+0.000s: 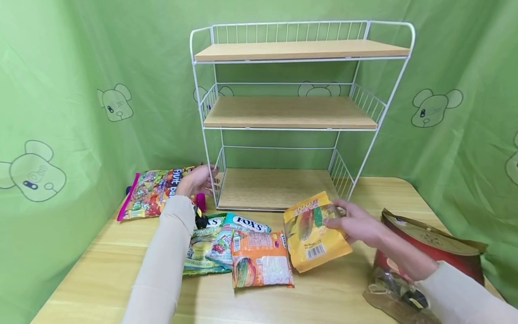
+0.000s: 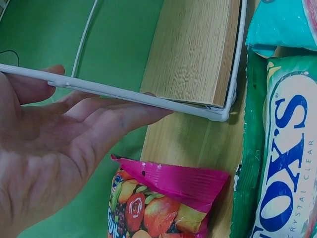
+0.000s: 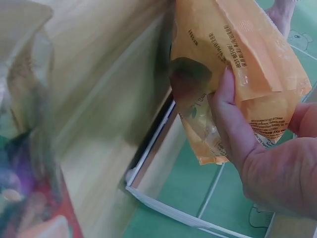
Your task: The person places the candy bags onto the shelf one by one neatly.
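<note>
My right hand pinches a yellow food bag with a mango picture by its right edge, thumb on one face, fingers behind. The bag is tilted, in front of the bottom shelf's right part. At the left front post of a white wire rack is my left hand, its fairly straight fingers touching the wire in the left wrist view. Under the left forearm and beside it lie a green Fox's candy bag, a teal Fox's bag and an orange bag.
A fruit candy bag with pink ends lies left of the rack. A large red and brown bag stands at the right, partly behind the right forearm. The rack has three wooden shelves. Green cloth surrounds the wooden table.
</note>
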`<action>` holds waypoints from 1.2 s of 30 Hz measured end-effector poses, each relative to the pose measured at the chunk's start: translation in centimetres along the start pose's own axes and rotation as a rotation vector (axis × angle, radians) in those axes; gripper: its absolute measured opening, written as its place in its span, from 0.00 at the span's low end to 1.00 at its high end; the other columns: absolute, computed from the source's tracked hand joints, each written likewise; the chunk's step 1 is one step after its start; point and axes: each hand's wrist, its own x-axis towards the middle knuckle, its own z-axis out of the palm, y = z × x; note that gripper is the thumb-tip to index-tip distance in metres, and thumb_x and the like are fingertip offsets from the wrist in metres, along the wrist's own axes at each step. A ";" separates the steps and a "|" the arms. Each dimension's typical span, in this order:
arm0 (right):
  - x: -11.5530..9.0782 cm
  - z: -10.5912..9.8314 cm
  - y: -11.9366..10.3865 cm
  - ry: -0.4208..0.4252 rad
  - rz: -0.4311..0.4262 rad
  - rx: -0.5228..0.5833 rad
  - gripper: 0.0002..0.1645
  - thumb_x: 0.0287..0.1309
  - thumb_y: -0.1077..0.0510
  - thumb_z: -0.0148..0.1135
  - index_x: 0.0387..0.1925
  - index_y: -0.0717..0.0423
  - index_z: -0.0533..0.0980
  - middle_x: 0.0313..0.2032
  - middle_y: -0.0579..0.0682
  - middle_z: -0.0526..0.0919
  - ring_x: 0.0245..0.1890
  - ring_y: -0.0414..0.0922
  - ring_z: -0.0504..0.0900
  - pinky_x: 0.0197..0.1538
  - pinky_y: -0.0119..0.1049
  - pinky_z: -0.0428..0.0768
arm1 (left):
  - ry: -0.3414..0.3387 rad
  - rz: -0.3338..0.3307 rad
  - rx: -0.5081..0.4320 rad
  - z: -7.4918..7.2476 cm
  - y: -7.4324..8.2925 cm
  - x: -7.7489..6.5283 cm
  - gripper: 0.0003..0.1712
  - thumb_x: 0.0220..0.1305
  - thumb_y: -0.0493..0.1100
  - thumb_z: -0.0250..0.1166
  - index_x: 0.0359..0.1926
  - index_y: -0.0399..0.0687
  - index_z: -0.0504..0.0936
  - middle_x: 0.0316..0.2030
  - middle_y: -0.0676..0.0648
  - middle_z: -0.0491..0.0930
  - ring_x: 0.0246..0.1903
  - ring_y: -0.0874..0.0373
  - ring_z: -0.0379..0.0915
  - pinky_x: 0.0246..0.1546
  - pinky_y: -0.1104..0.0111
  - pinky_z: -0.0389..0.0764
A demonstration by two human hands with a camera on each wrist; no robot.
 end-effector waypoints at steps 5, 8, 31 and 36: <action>-0.3 -0.3 -1.7 0.008 -0.026 -0.034 0.50 0.68 0.60 0.58 0.77 0.71 0.39 0.45 0.65 0.83 0.36 0.52 0.88 0.40 0.50 0.89 | 0.002 0.006 0.011 0.0 0.1 -0.1 0.21 0.79 0.43 0.44 0.66 0.38 0.60 0.52 0.34 0.70 0.45 0.42 0.79 0.64 0.41 0.74; -0.6 -0.5 -3.0 0.016 -0.041 -0.053 0.49 0.69 0.59 0.58 0.77 0.71 0.40 0.45 0.65 0.83 0.36 0.51 0.88 0.40 0.49 0.89 | 0.007 0.005 0.007 0.0 0.1 -0.2 0.21 0.80 0.44 0.44 0.66 0.39 0.62 0.51 0.35 0.70 0.45 0.42 0.79 0.64 0.41 0.74; -3.4 -3.4 -13.1 0.058 -0.113 -0.138 0.42 0.74 0.56 0.52 0.78 0.65 0.44 0.49 0.62 0.83 0.38 0.47 0.88 0.41 0.44 0.89 | 0.001 0.013 0.027 -0.1 0.4 -0.4 0.19 0.78 0.43 0.44 0.63 0.37 0.62 0.40 0.43 0.72 0.33 0.52 0.79 0.54 0.47 0.82; -3.9 -3.9 -15.3 0.072 -0.129 -0.136 0.41 0.75 0.56 0.51 0.79 0.63 0.46 0.49 0.60 0.82 0.38 0.47 0.87 0.41 0.43 0.89 | -0.005 0.011 0.006 0.0 0.1 -0.4 0.16 0.78 0.42 0.44 0.58 0.37 0.64 0.44 0.38 0.71 0.35 0.49 0.79 0.59 0.43 0.78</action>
